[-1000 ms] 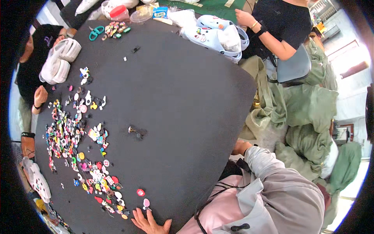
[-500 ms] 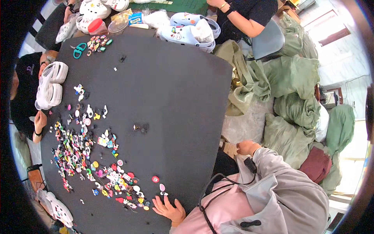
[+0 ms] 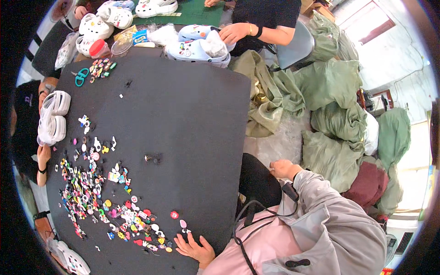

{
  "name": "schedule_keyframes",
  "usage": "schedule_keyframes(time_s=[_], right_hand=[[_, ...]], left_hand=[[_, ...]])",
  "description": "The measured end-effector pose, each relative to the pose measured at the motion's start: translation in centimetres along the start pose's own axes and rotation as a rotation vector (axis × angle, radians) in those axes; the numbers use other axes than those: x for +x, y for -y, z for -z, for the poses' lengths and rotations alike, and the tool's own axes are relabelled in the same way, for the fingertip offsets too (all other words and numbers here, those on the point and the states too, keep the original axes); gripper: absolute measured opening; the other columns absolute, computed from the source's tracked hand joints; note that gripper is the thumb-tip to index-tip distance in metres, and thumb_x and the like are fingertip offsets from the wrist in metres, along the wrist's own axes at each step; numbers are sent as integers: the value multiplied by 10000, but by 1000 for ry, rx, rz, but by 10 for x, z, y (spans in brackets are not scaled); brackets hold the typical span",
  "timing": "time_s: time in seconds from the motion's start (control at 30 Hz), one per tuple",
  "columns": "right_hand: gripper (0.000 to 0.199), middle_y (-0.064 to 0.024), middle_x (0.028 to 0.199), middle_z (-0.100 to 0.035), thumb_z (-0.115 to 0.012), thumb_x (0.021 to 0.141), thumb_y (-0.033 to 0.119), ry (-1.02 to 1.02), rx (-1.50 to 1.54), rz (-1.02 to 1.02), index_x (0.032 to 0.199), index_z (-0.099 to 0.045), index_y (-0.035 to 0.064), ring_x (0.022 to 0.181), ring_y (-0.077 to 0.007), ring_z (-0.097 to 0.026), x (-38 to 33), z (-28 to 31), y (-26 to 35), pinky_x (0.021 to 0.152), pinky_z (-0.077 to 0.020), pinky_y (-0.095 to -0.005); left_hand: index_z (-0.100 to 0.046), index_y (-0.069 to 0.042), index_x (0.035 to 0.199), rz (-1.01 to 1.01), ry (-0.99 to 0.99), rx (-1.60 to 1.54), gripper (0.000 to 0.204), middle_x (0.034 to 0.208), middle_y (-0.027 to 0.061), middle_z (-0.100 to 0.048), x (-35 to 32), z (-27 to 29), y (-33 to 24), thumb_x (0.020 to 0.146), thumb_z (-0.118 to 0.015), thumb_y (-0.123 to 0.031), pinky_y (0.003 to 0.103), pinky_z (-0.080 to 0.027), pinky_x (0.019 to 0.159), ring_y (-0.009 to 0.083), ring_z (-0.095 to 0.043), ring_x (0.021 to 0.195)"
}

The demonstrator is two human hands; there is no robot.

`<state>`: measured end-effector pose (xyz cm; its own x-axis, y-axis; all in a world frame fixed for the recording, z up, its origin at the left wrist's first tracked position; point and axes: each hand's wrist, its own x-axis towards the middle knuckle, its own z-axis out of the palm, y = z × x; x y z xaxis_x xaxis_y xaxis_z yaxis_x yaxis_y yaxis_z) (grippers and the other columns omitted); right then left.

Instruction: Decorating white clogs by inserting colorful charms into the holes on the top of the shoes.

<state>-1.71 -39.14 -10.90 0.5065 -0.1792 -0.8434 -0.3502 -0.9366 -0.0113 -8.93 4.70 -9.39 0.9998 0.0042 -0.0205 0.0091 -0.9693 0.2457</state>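
one jar (image 3: 99,48) is set by the far counter (image 3: 192,123) edge; beside one pink charm (image 3: 183,223) the left grip (image 3: 197,250) is released; the right grip (image 3: 284,168) cannot be told.

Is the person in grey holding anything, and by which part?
The left hand holds nothing; it rests spread on the dark table. Whether the right hand holds anything can't be told.

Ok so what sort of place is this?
Probably a shoe workshop: loose shoe charms lie strewn on a dark table, light-blue clogs bearing charms sit at its far edge, and bulging green sacks lie nearby.
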Motion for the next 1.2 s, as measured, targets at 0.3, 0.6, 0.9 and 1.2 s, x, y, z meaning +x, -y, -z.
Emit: schedule_keyframes(time_s=[0.3,0.6,0.9,1.2], right_hand=[[339,-201,996,-653,-530,813,288,-65,77,-56,1065,-630,85,970,-365,-610,-18,-11,-45,842,-473,-444],[360,-200,998,-656,-552,814,314,-97,89,-129,1080,-635,85,971,-366,-615,-26,-2,-95,847,-472,-456],[309,-179,1016,-655,-538,759,256,-153,311,-356,941,-683,52,981,-346,-614,-46,-42,-252,841,-492,-422],[329,-171,1119,-630,-510,802,239,-325,637,-458,1048,-668,89,1068,-328,-590,30,-33,-436,878,-488,-433]], left_hand=[[-471,-81,1242,-17,22,-25,400,1445,232,-285,5,1,-2,900,-485,-286,661,-81,1037,445,-186,1368],[-565,-142,1231,-11,-196,17,449,1315,154,-495,14,10,-23,880,-532,-421,575,-267,1008,383,-422,1244],[-586,23,1014,-172,-456,-100,291,1031,195,-585,56,47,-75,851,-626,-214,472,-422,853,370,-541,934],[-605,11,1008,-215,-277,-448,185,1071,166,-600,140,20,-383,856,-628,-93,369,-448,864,298,-558,971]])
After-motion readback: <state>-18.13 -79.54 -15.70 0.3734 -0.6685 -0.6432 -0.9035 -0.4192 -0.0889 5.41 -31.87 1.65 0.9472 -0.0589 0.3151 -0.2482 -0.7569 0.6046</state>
